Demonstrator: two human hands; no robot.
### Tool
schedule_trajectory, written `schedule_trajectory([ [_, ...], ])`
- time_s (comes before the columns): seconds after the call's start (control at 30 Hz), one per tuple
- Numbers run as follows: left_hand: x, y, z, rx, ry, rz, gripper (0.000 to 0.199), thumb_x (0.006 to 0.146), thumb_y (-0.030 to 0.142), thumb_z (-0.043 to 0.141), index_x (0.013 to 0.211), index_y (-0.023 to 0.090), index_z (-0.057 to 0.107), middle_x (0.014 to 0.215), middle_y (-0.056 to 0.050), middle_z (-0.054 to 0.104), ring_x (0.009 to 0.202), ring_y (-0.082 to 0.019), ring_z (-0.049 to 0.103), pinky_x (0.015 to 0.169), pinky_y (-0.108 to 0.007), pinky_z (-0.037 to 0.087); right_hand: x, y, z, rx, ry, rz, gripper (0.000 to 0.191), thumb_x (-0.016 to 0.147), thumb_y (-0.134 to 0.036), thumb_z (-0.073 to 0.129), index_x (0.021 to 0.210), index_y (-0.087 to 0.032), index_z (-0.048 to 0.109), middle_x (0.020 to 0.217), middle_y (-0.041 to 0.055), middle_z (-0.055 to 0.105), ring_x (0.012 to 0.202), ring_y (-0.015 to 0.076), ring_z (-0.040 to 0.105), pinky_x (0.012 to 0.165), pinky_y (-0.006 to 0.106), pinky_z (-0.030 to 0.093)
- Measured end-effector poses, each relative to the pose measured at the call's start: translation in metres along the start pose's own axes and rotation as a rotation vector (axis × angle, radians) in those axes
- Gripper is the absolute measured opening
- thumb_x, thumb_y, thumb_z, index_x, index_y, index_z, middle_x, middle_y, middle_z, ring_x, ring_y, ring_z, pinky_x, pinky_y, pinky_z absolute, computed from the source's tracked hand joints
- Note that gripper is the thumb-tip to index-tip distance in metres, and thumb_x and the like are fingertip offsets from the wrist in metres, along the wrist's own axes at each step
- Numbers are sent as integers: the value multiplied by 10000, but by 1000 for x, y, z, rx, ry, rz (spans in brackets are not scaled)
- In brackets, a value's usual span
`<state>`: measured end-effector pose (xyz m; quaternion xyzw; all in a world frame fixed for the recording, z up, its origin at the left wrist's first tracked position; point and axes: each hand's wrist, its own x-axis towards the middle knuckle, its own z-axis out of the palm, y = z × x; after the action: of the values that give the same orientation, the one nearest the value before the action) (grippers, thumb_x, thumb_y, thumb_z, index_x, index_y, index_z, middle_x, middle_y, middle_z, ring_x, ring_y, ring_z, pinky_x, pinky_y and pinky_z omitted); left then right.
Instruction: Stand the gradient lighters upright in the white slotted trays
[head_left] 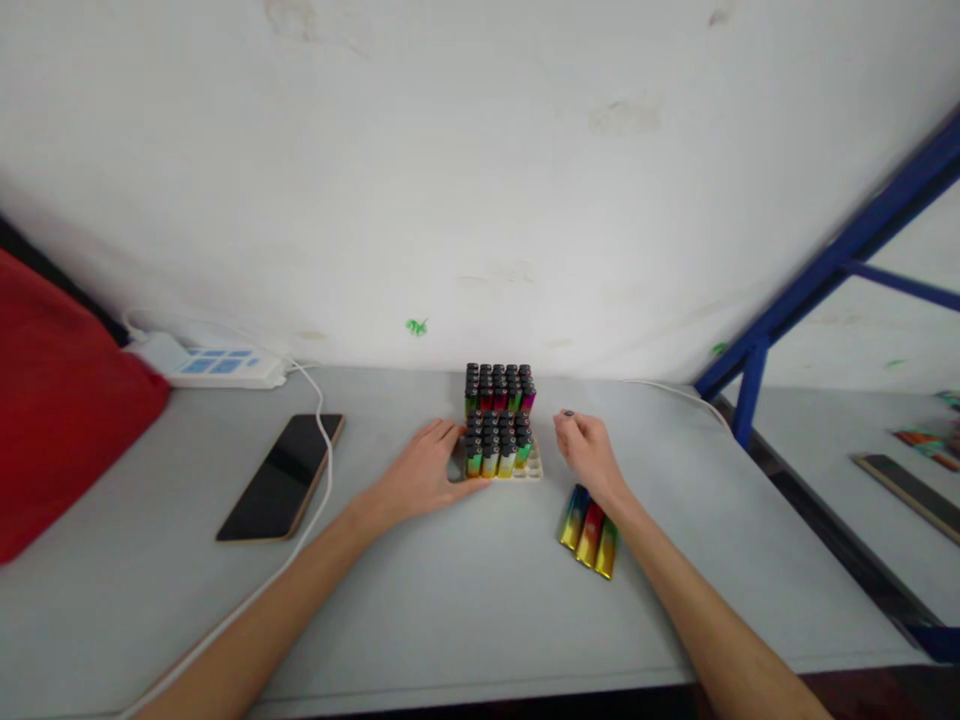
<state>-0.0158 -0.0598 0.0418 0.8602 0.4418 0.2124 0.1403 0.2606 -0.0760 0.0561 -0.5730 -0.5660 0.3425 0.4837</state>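
Rows of upright lighters (491,455) with black tops stand in a pale tray (534,468) with round holes, some of them bare at its right front. Behind them stands another block of lighters (500,398). My left hand (429,468) rests at the tray's left side, thumb along the front edge and fingers at the back left, holding it. To the right of the tray, my right hand (587,450) is closed, with a small dark tip showing at its top, apparently a lighter. Just below that hand, several shiny lighters (589,535) lie side by side on the table.
A black phone (281,478) lies on the left under a white cable (324,480). A power strip (225,367) and red cloth (67,400) are farther left. Blue metal bars (795,290) rise at the right, with a dark gap below.
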Motion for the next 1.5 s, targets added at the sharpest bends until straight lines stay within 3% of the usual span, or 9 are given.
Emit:
schedule_trajectory([
  [0.33,1,-10,0,-32,2,17,567,870,762,800,1078,242,716,1143,-122,753,1111,-380,706,1058,-532,578,-25,-10,-3,-17,-124,-132,495,1127,-684,460,864,-267,504,705,-44,544,612,160,495,624,302,434],
  [0.47,2,-9,-2,-48,-18,14,578,861,759,812,1078,230,727,1132,-126,753,1096,-376,709,1016,-516,588,-26,-20,-14,-222,-144,-341,478,1171,-628,404,922,-255,570,962,59,676,834,216,651,809,351,532],
  [0.53,2,-9,-3,-47,-23,15,581,864,750,819,1085,222,726,1129,-129,752,1082,-371,713,1002,-510,592,-27,-21,-17,-362,-156,-409,487,1170,-615,425,849,-265,530,890,51,653,829,227,635,793,349,513],
  [0.67,2,-8,-4,-42,-21,22,578,861,758,824,1055,224,720,1089,-114,748,1031,-356,715,975,-502,598,-27,-17,-20,-411,-288,-374,494,1175,-591,458,795,-275,457,706,-2,634,650,195,603,677,319,460],
  [0.97,1,-8,-6,-90,-40,18,613,874,772,802,1169,237,750,1178,-124,767,1131,-371,721,1057,-509,588,-26,-13,-27,-508,-515,-407,402,1197,-537,494,1067,-230,719,980,64,807,857,229,741,809,323,534],
  [1.13,2,-8,-6,-81,-32,13,597,865,758,816,1133,229,745,1158,-129,769,1107,-366,716,1038,-513,593,-25,-13,-14,-684,-405,-473,541,1191,-593,467,932,-217,757,914,90,770,811,233,716,847,359,528],
  [1.3,3,-8,-6,-79,-30,15,560,862,757,809,1033,231,720,1096,-119,762,1022,-345,713,966,-490,606,-25,-21,-22,-558,-424,-382,539,1138,-665,551,871,-235,735,849,51,755,743,213,667,742,328,489],
  [1.43,4,-10,-4,-60,-51,1,593,865,768,804,1072,218,722,1129,-137,762,1066,-367,717,1001,-508,596,-51,-28,-54,-578,-147,-218,455,1166,-596,482,990,-254,724,745,29,715,712,244,684,719,344,488],
  [1.5,4,-10,-4,-52,-66,1,630,875,781,792,1133,209,726,1178,-150,762,1108,-376,717,1038,-517,585,-76,-25,-65,-605,-30,-192,383,1174,-513,437,1138,-259,721,909,75,773,836,279,745,786,373,533],
])
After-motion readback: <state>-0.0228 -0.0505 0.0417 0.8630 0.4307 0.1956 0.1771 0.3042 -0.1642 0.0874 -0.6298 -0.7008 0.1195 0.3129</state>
